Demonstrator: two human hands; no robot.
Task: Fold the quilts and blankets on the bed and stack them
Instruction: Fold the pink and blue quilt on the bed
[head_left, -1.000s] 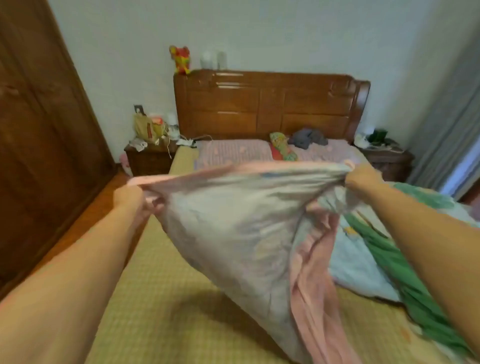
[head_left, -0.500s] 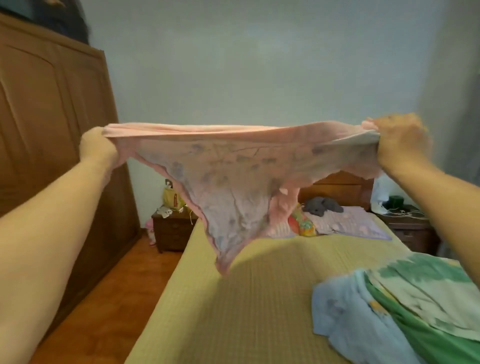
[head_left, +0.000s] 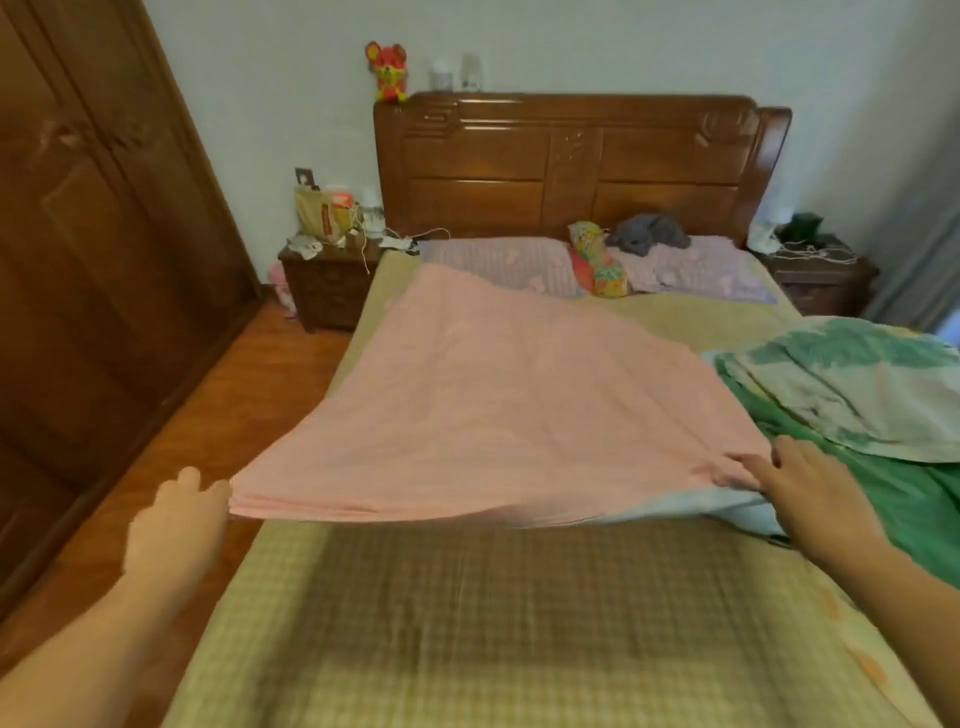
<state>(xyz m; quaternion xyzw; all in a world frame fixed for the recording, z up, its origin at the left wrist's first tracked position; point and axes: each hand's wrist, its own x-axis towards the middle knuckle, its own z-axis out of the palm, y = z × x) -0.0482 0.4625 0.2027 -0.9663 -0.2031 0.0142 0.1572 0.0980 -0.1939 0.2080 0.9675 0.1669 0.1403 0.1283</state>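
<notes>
A pink quilt (head_left: 519, 410) lies spread across the left half of the bed (head_left: 467, 639), its far end reaching the pillows near the headboard and its near edge lifted above the checked mat. The left hand (head_left: 179, 519) grips the near left corner at the bed's left edge, and the right hand (head_left: 810, 483) pinches the near right corner. A crumpled green quilt (head_left: 857, 389) lies along the bed's right edge, touching the pink one.

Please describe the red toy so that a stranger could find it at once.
Look at the wooden headboard against the wall. On its top left corner stands the red plush toy, left of two pale containers; it is the only bright red and yellow thing there.
</notes>
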